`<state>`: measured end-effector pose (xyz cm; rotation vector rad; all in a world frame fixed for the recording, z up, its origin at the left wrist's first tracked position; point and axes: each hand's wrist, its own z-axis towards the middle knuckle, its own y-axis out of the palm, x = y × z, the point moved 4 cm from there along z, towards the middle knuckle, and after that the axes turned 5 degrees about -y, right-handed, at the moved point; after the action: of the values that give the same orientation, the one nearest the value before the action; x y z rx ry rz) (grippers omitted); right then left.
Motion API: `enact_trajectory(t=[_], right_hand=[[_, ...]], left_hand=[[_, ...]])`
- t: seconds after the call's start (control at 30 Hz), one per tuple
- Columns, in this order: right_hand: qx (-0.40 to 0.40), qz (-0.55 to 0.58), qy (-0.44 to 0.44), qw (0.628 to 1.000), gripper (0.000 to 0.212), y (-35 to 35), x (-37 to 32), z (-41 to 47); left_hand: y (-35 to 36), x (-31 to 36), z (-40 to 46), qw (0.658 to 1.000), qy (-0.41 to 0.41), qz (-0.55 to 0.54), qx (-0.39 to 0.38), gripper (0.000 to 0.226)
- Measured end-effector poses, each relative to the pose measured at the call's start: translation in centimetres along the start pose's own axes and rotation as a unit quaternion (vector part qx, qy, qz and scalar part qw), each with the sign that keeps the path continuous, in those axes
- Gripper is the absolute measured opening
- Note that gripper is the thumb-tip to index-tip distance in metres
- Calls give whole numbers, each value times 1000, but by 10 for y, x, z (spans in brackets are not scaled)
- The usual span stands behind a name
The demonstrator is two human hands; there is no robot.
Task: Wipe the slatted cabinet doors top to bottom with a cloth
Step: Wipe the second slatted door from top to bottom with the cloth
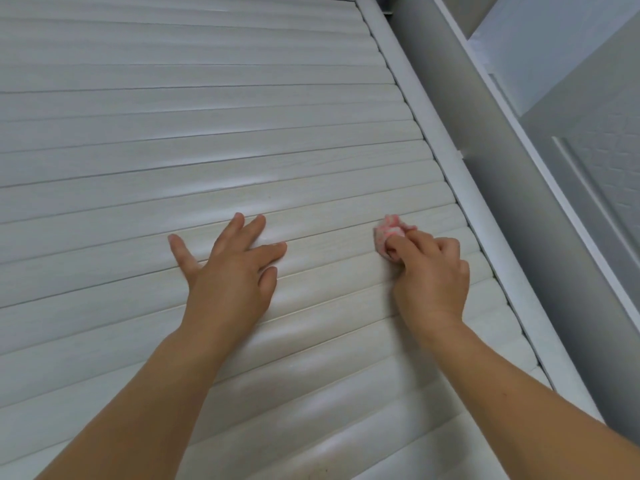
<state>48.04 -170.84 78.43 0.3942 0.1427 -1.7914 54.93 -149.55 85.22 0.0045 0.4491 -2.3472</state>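
Observation:
A white slatted cabinet door (207, 140) with a faint wood grain fills most of the view. My left hand (232, 268) lies flat on the slats near the middle, fingers spread and straight. My right hand (431, 275) grips a small bunched pink and white cloth (388, 233) and holds it against a slat near the door's right side. Most of the cloth is hidden inside my curled fingers.
The door's rounded white frame strip (446, 157) runs diagonally along its right edge. Beside it stands a grey post (491, 150), and further right a white panelled door or wall (595, 161).

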Motion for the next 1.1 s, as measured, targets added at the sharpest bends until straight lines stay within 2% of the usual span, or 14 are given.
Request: enact_trajectory(t=[0.07,0.17,0.27,0.33,0.47,0.57,0.67,0.73,0.8,0.87,0.93,1.0,1.03,1.1], right_hand=[[21,24,-30,999,40,-1,-26,-8],[46,25,-134,990,42,1,-66,-21],[49,-13,-195,979,43,3,-62,-16],[53,-42,-173,983,42,1,-37,-9],[41,-21,-62,997,51,-5,-7,-2],[51,-20,-89,995,43,-4,-37,-11],[34,-2,-172,985,49,1,-67,-24],[14,-2,-189,982,51,2,-61,-22],[-8,-16,-166,986,47,-1,-42,-14],[-30,-13,-84,996,43,-5,-17,-3],[-61,31,0,998,43,-4,5,1],[-31,118,51,991,43,-9,10,5],[5,164,49,985,44,-12,5,6],[44,226,-11,973,45,-11,-15,8]], left_hand=[[0,1,0,1000,-1,-4,2,34],[0,-1,0,1000,-2,-4,8,33],[-1,-4,-1,1000,3,-3,13,33],[0,-4,-2,1000,8,-3,13,33],[1,-1,0,1000,6,-9,19,32],[3,0,0,1000,3,-6,26,31],[4,-3,0,999,8,2,36,30],[4,-4,0,999,12,0,40,30],[4,-5,0,999,14,0,38,30],[4,-4,-1,999,11,-2,37,30],[3,-2,-1,999,7,-9,41,30],[3,-1,-1,999,-3,-12,46,29],[3,0,-1,999,-9,-11,46,29],[4,0,-1,999,-21,-10,49,29]])
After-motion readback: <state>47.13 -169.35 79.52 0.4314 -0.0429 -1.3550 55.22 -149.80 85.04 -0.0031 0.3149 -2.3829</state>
